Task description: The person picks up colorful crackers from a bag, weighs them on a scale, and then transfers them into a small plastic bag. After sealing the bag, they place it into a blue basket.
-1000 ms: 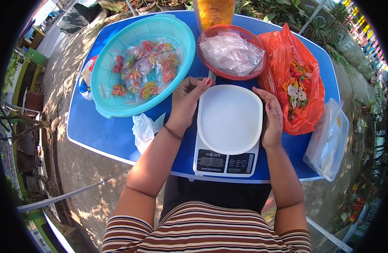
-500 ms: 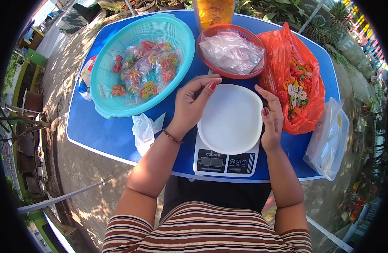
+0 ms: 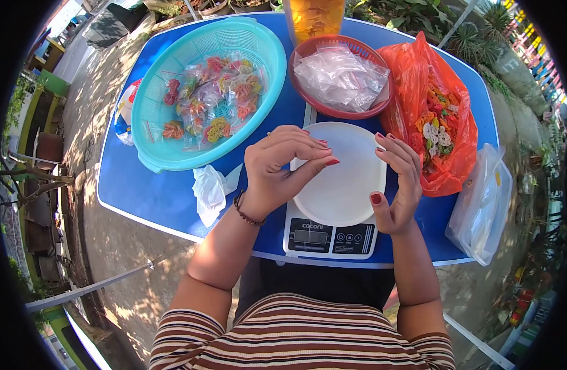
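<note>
A white kitchen scale (image 3: 330,248) with a round white top plate (image 3: 342,185) stands at the table's front edge, and the plate is bare. Over the plate's left side hovers my left hand (image 3: 283,161), fingers curved and thumb a little apart from them, with nothing seen in it. My right hand (image 3: 400,179) is raised at the plate's right edge, fingers and thumb spread, holding nothing. Behind the scale, a red basket (image 3: 382,110) holds clear plastic zip bags (image 3: 341,75).
On the blue table (image 3: 172,194) a turquoise basket (image 3: 149,132) holds bagged colourful pieces (image 3: 219,129). Crumpled white plastic (image 3: 208,194) lies in front of it. Rightward are an orange-red bag (image 3: 397,68) of colourful pieces and a clear plastic container (image 3: 481,209). An orange-filled container (image 3: 314,18) stands behind.
Both hands have lifted from the sides of the scale's plate. My left hand has moved right over the plate, its fingers curling. My right thumb has spread further from its fingers.
</note>
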### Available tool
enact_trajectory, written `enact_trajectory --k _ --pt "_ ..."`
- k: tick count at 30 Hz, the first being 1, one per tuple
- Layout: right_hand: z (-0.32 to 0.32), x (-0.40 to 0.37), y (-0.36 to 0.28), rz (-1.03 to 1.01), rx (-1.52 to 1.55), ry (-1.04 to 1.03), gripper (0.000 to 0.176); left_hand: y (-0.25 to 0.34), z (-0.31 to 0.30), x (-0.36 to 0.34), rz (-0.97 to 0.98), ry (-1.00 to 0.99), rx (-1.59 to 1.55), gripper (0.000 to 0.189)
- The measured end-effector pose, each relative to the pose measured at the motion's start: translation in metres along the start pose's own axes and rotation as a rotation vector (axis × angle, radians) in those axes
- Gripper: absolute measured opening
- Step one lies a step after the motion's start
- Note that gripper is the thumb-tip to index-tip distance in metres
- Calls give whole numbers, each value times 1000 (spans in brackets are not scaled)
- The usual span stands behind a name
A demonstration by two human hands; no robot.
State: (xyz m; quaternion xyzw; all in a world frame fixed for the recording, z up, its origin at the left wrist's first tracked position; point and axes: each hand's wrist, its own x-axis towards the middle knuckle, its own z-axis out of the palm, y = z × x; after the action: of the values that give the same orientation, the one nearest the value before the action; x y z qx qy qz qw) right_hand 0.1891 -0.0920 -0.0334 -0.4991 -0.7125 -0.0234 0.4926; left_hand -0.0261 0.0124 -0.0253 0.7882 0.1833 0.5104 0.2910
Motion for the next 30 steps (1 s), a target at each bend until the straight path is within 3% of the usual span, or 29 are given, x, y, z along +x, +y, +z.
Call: enact_trajectory --k 9,12,15,18,27,30 --pt "-1 -1 -1 -18 -26 -6 52 -8 2 -4 -209 72 -248 5" --pt "-1 -1 -1 -8 -15 4 52 -8 0 -3 -195 52 -162 6" --pt "-1 -1 -1 -7 -31 3 52 -3 5 -3 -327 122 -203 10" --pt "0 -1 -1 -16 -36 8 51 -3 2 -1 -237 96 -93 10" --pt "1 -4 0 4 -34 3 52 -1 -5 -3 -241 95 -28 5" --pt "1 -3 -1 -1 -32 2 52 -9 -9 -5 -144 94 -26 7"
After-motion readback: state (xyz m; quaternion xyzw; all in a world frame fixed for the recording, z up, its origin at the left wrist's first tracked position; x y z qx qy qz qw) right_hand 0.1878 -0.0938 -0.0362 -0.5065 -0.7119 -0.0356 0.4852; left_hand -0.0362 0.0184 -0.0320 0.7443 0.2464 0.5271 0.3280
